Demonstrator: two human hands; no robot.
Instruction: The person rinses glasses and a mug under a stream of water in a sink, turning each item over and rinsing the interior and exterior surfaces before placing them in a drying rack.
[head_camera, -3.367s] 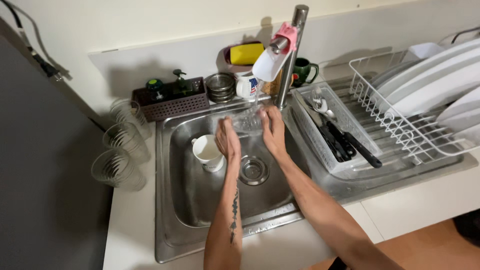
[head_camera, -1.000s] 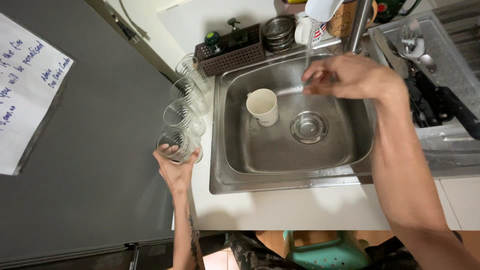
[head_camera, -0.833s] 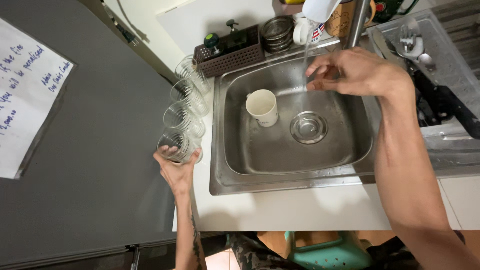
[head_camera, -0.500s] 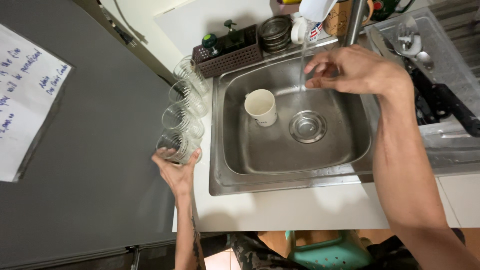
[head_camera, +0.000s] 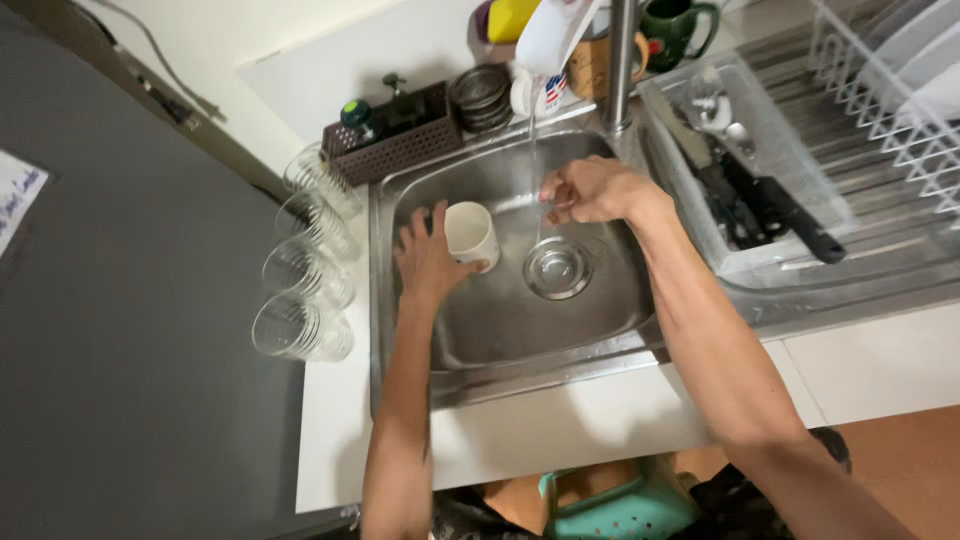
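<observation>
Sink (head_camera: 600, 320) fills most of the view, steel basin with the drain (head_camera: 557, 268) near the middle and a thin stream of water (head_camera: 534, 150) falling from the tap (head_camera: 617, 60) just behind it. White mug (head_camera: 470, 235) stands upright inside, left of the drain. Left hand (head_camera: 425, 258) has reached into the basin, fingers spread and wrapping the mug's left side, thumb at its lower edge, touching it but it doesn't look lifted. Right hand (head_camera: 590, 190) sits under the stream, fingers curled together in a loose fist; can't tell if anything is pinched in there.

My take on doing this well: get the thumb properly round the far side before lifting, since a wet mug slips easily, and tip the mouth toward the water rather than dragging it over the drain.

Around it: cutlery tray (head_camera: 760, 255) with black-handled knives on the right, white dish rack (head_camera: 890, 90) with plates past that. Four clear glasses (head_camera: 300, 270) lined up on the counter left of the sink, close to the left forearm, so an elbow swing could clip them. Brown basket (head_camera: 395, 150) with a soap bottle sits behind, beside stacked metal lids (head_camera: 480, 95), and a green mug (head_camera: 672, 25) by the tap.
</observation>
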